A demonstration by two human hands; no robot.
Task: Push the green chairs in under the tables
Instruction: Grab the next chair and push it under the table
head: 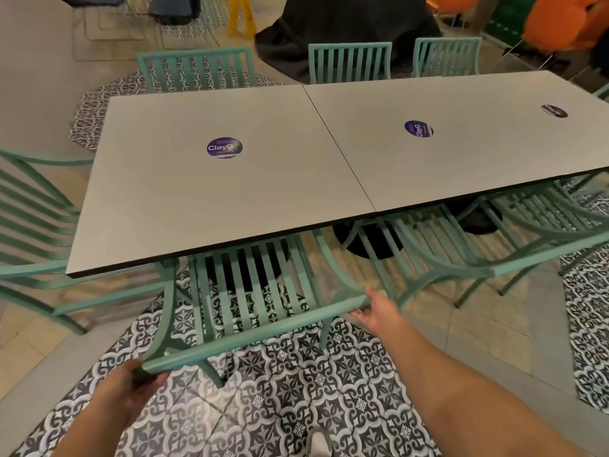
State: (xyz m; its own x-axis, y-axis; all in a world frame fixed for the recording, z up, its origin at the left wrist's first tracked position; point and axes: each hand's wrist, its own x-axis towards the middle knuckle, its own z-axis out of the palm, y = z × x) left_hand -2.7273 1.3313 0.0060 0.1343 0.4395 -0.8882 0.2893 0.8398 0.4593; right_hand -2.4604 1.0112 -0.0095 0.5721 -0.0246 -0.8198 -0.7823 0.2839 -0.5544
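Right at the person's feet the patterned black-and-white tile floor [296, 390] spreads out, and just above it both hands are on the top rail of the nearest mint-green slatted metal chair [250, 311]. The left hand [131, 387] curls around the rail's left end, thumb on top and fingers wrapped beneath. The right hand [379, 308] meets the rail's right end with its fingers bent behind the bar, so it grips rather than merely rests. That chair stands at the near edge of the pale grey rectangular desk [214, 199], its seat slats partly under the top and its backrest clear of the edge. To the right, a second green slatted chair [438, 239] sits further in under the adjoining grey desk [478, 153], which butts against the first along a thin seam. Each top carries a round purple sticker [224, 147]. At the left end another green chair [29, 225] stands beside the desk. Across the far side, three green chair backs [349, 62] line the desks' edge, and beyond them are a yellow floor sign [242, 14] and orange seats [557, 24].
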